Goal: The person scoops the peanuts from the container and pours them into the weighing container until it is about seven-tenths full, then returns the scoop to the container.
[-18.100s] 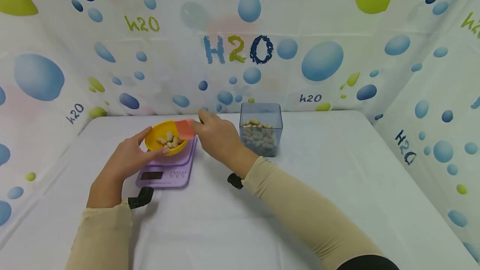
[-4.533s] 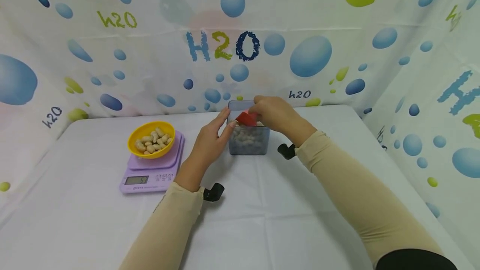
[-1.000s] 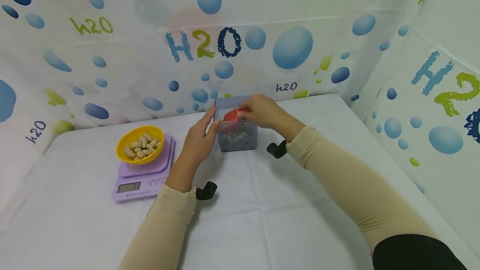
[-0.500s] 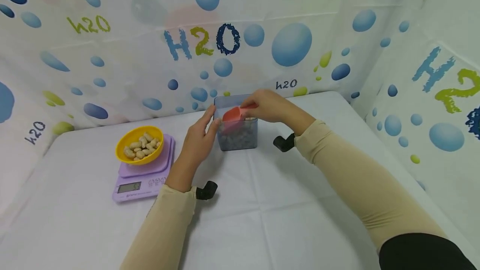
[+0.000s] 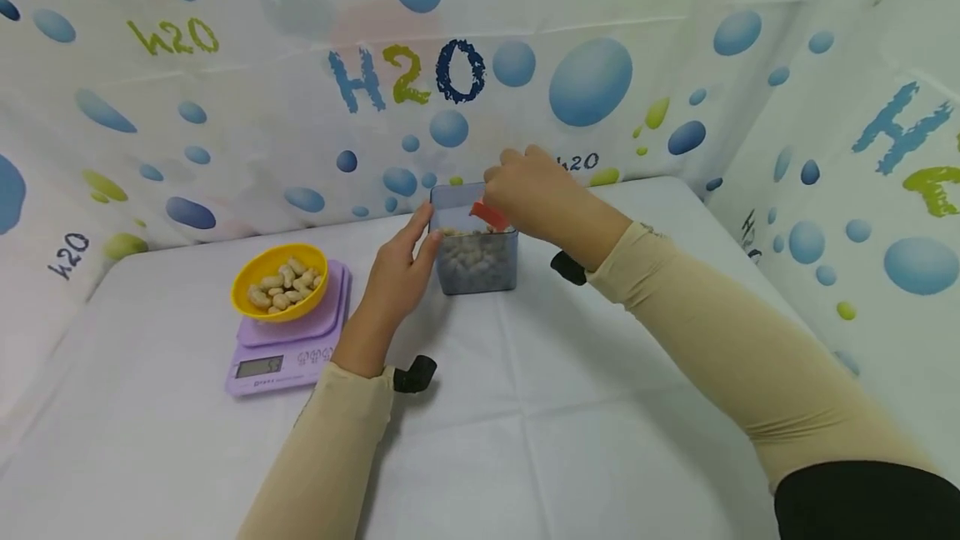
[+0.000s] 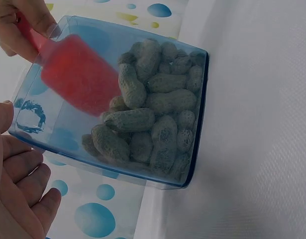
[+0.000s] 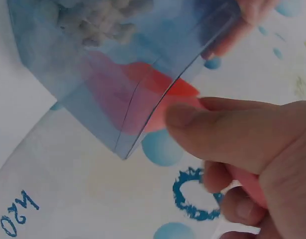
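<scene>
A bluish see-through container (image 5: 476, 273) holds unshelled peanuts (image 6: 135, 89) at the back middle of the table. My left hand (image 5: 393, 277) rests at its left side, thumb at the front corner and index finger reaching along toward the back one. My right hand (image 5: 536, 198) is above the right rim, gripping the handle of a red scoop (image 6: 75, 74). The scoop tilts down inside the container, its lip against the peanuts. To the left, a yellow bowl (image 5: 251, 267) of peanuts sits on a purple kitchen scale (image 5: 300, 375), whose display (image 5: 260, 366) shows digits.
A white cloth (image 5: 480, 440) covers the table, and a curtain (image 5: 285, 107) with bubble and H2O prints hangs right behind the container. The side curtain (image 5: 847, 123) borders the table on the right. A black camera mount (image 5: 415, 375) sticks out from the left wrist.
Much earlier the left hand held the bowl while the scoop was over it; now both hands are at the container. Just now the right hand has risen and tipped the scoop steeper.
</scene>
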Tool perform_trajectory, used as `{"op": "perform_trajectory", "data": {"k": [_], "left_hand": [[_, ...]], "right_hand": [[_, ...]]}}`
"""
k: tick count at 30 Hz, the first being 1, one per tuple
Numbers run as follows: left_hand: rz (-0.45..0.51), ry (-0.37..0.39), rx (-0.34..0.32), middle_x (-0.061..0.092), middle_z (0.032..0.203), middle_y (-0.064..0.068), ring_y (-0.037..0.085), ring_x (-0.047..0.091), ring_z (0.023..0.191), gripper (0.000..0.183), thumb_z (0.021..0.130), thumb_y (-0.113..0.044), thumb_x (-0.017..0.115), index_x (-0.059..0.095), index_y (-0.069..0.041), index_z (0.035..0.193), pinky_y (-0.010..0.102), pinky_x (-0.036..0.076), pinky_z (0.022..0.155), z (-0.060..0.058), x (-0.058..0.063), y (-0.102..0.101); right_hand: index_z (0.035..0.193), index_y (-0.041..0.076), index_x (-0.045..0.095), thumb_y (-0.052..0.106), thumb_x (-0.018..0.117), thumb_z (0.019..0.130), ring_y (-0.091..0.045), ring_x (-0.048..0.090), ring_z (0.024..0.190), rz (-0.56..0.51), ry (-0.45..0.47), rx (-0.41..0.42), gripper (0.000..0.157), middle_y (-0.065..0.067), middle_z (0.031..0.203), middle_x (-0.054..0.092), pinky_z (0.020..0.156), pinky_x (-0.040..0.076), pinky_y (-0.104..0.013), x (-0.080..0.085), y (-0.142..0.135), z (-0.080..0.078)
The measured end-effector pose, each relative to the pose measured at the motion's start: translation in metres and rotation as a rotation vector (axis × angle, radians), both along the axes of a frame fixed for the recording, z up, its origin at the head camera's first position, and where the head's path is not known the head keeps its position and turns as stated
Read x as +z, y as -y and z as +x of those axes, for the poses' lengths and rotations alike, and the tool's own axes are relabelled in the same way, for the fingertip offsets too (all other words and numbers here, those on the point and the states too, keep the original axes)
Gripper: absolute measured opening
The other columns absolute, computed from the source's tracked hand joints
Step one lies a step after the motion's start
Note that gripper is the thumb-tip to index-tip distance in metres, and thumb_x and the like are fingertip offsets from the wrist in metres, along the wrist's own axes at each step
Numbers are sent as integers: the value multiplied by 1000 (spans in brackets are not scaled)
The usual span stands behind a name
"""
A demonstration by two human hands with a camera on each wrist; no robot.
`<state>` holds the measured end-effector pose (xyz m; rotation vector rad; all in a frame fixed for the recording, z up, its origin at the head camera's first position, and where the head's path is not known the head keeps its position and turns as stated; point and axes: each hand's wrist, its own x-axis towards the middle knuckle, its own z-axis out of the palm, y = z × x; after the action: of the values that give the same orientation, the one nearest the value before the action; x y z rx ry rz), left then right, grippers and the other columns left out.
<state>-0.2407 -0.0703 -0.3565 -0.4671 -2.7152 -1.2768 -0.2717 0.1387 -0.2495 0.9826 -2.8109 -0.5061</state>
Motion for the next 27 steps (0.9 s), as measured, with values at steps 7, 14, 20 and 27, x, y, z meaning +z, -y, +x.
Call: {"op": "perform_trajectory", "data": {"k": [7, 14, 20, 27], "left_hand": [[-55, -14, 8, 24, 162, -3, 18, 26, 149, 61, 105, -48, 35, 24, -19, 157, 41, 24, 122, -2, 3, -4], [-76, -1, 4, 23, 163, -5, 16, 24, 150, 63, 104, -51, 34, 23, -19, 158, 40, 24, 122, -4, 7, -10], [-89, 12, 17, 24, 162, -3, 18, 25, 149, 65, 103, -52, 36, 25, -18, 157, 41, 25, 122, -4, 8, -11], [-83, 15, 47, 27, 162, -2, 19, 27, 149, 65, 103, -52, 38, 26, -18, 157, 42, 26, 121, -3, 7, -9]], "right_hand": [[115, 12, 71, 17, 69, 92, -26, 65, 91, 75, 213, -31, 24, -7, 104, 73, 85, 56, -38, 7, 11, -3], [105, 13, 75, 16, 63, 96, -23, 60, 87, -200, 420, -74, 15, -3, 99, 70, 81, 53, -34, 13, -7, -14], [111, 12, 75, 19, 64, 96, -22, 60, 90, -345, 457, -3, 19, -3, 101, 71, 86, 53, -34, -5, -5, -17], [110, 12, 76, 19, 70, 92, -21, 65, 96, -415, 399, -40, 20, -4, 106, 73, 91, 54, -36, -20, -5, -21]]}}
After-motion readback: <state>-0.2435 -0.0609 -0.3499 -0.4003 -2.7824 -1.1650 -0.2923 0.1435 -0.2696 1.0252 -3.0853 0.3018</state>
